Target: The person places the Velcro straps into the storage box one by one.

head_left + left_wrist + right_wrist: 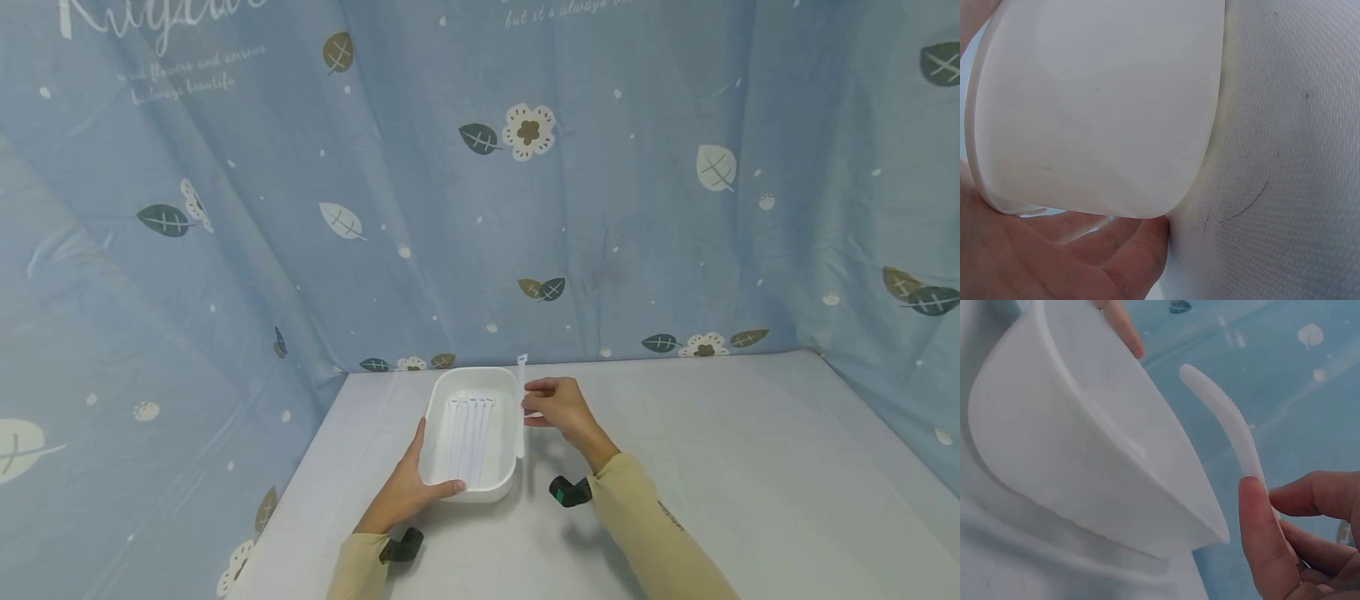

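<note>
A white plastic tub [480, 496] stands on the table, several white cable ties [471, 442] lying side by side in it. My left hand [405, 489] grips its near-left corner, thumb over the front rim and fingers along the left wall. In the left wrist view, the left hand's fingers [1138, 256] lie against the outside wall, low down by the cloth. My right hand [558, 408] pinches another cable tie [521, 433] between thumb and fingers, just beside the tub's right rim. That tie is slightly bent, its toothed edge showing in the right wrist view.
White cloth covers the table [720, 467]. A blue curtain [615, 208] printed with leaves and flowers hangs behind and along the sides. Each wrist carries a small black device, such as the right wrist's device [570, 492].
</note>
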A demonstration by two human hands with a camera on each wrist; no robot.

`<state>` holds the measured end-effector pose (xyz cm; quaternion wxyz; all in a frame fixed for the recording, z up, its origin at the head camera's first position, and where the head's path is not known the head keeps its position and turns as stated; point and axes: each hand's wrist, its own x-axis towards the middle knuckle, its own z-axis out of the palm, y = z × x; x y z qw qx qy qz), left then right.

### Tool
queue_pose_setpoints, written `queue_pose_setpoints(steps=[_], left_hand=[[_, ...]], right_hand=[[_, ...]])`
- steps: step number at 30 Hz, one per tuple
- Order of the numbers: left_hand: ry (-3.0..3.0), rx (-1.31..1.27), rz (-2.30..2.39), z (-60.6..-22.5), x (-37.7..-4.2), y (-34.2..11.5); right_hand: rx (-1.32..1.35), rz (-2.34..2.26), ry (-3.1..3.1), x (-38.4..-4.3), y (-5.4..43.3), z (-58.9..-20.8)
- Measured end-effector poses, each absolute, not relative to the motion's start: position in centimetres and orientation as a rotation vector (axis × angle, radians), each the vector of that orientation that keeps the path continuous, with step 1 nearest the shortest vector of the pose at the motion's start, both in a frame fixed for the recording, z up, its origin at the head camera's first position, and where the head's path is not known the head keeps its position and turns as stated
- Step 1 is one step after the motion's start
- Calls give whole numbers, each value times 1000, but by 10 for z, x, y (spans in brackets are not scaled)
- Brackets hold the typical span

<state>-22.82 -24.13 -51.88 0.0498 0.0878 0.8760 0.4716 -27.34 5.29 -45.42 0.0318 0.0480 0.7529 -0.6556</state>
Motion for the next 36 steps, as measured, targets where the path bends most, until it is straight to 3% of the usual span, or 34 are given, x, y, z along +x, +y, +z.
queue_pose_setpoints(steps=[36], left_hand=[[2671, 276, 1415, -519, -231, -242]], right_hand=[[87, -1984, 2284, -275, 19, -457]])
